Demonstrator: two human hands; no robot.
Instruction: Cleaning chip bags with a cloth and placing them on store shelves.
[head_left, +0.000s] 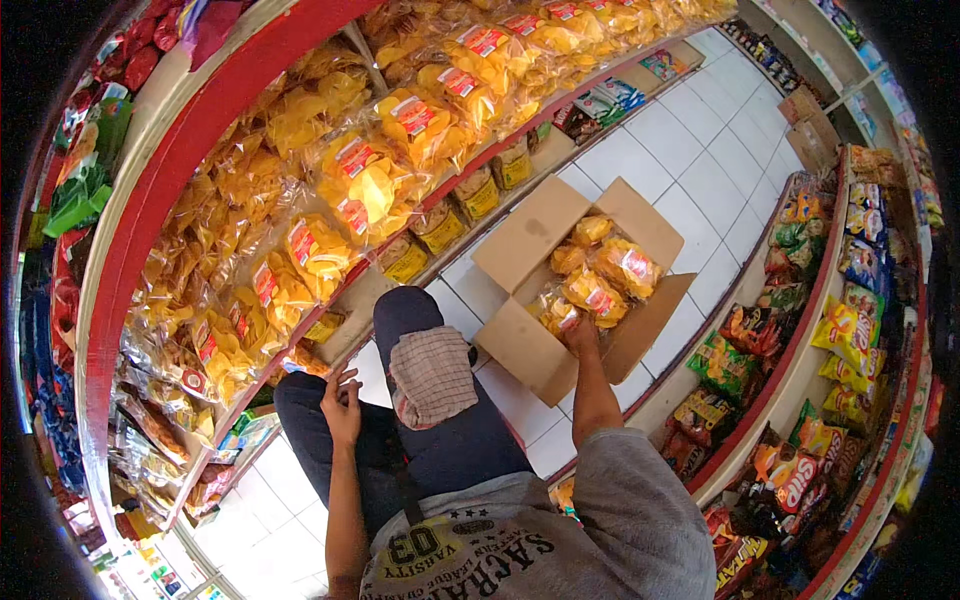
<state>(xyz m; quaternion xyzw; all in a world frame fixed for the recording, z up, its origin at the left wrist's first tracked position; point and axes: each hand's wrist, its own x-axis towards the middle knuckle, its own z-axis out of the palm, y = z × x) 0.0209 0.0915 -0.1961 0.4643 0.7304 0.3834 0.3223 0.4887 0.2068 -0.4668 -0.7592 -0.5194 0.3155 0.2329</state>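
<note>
An open cardboard box stands on the floor ahead and to my right, its flaps folded out. Several clear bags of yellow chips with red-and-white labels lie inside it. My right hand reaches into the box and touches the bags at the near side; its fingers are partly hidden, so a grip cannot be made out. Over my bent left knee, my left hand is empty, its fingers loosely curled and apart. A folded checked cloth rests on my other thigh.
To my left, a red-edged shelf holds many similar chip bags. Yellow-labelled packs stand on the low shelf beneath. Snack shelves curve along my right. White floor tiles run between, with more cardboard boxes farther off.
</note>
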